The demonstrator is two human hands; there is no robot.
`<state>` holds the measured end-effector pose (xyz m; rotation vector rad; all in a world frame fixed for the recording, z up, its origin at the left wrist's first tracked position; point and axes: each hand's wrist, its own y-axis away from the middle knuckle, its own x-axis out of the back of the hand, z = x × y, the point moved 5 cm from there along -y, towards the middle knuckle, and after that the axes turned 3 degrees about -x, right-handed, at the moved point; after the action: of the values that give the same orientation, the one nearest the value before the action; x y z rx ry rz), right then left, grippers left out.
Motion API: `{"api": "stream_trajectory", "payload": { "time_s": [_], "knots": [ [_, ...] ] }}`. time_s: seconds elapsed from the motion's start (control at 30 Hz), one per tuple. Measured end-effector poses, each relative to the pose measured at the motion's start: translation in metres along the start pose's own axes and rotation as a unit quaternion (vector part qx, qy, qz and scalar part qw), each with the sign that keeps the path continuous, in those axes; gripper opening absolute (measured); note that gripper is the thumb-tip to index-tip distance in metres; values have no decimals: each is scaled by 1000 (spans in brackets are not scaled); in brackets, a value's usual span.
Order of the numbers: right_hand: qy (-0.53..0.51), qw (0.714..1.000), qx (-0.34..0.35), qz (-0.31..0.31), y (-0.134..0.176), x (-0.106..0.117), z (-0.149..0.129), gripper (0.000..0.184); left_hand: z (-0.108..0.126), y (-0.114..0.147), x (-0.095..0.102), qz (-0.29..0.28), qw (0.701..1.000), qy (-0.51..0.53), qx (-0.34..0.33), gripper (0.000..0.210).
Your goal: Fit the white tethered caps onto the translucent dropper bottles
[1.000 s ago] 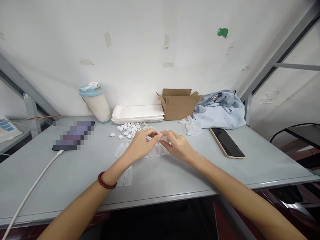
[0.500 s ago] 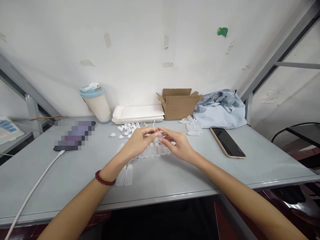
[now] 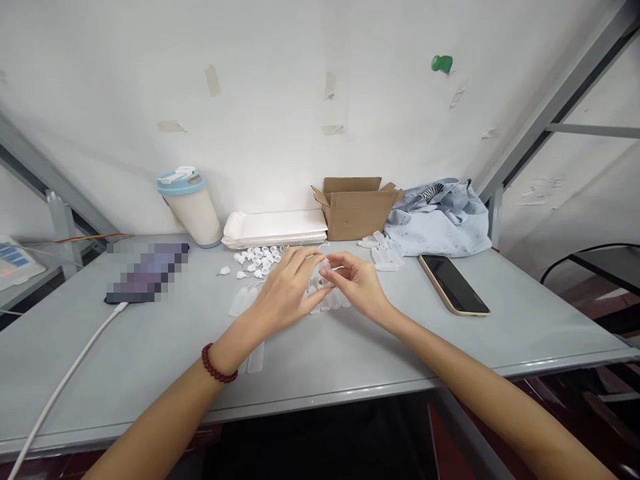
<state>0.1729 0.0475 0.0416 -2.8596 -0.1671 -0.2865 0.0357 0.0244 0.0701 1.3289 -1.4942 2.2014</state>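
Observation:
Over the middle of the table, my right hand [image 3: 357, 280] pinches a small translucent plastic bottle [image 3: 325, 269] between thumb and fingers. My left hand [image 3: 286, 285] curves around the same bottle from the left, its fingers over the top and its thumb near the lower part; its exact contact is partly hidden. A bit of white cord [image 3: 325, 247] shows just behind the fingertips. Under and beside the hands lie more translucent bottles [image 3: 334, 300] in a row, with others [image 3: 241, 301] partly covered by my left hand. Several small white caps [image 3: 257, 259] are heaped behind it.
At the back stand a tumbler [image 3: 193, 210], a white stack of flat packs [image 3: 275, 227], an open cardboard box [image 3: 360, 217] and a blue cloth [image 3: 440, 227]. Loose bottles [image 3: 383, 255] lie before the box. A phone [image 3: 454, 285] is at right, a cabled phone [image 3: 150, 270] at left.
My left hand has moved its fingers up and over the small bottle, and its wrist has shifted right. The white cord that stood above the hands now hangs behind them.

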Motion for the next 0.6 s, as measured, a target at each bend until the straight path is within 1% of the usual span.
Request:
{"api": "stream_trajectory", "payload": {
  "time_s": [0.1,0.17,0.23,0.3,0.4,0.5,0.6],
  "knots": [
    [-11,1000,-15,-1,-1,-1,3,36,1,-3,0,3,999,-17,-29,34],
    [-17,1000,-17,-9,-2,-2,3,35,3,-5,4,-6,998,-37,-46,31],
    [-25,999,-18,-34,-3,-3,2,34,6,-5,12,-24,997,-55,-51,29],
    [-38,997,-18,-65,-2,-5,-2,33,8,2,21,-47,997,-54,-39,30],
    [-50,995,-10,-81,-1,-5,-9,29,15,24,35,-92,996,-13,1,35],
    [-38,997,7,-65,0,-3,-13,25,23,54,46,-134,990,12,37,38],
    [-23,998,15,-54,-1,-2,-12,22,28,79,50,-178,982,21,59,38]
  ]
}}
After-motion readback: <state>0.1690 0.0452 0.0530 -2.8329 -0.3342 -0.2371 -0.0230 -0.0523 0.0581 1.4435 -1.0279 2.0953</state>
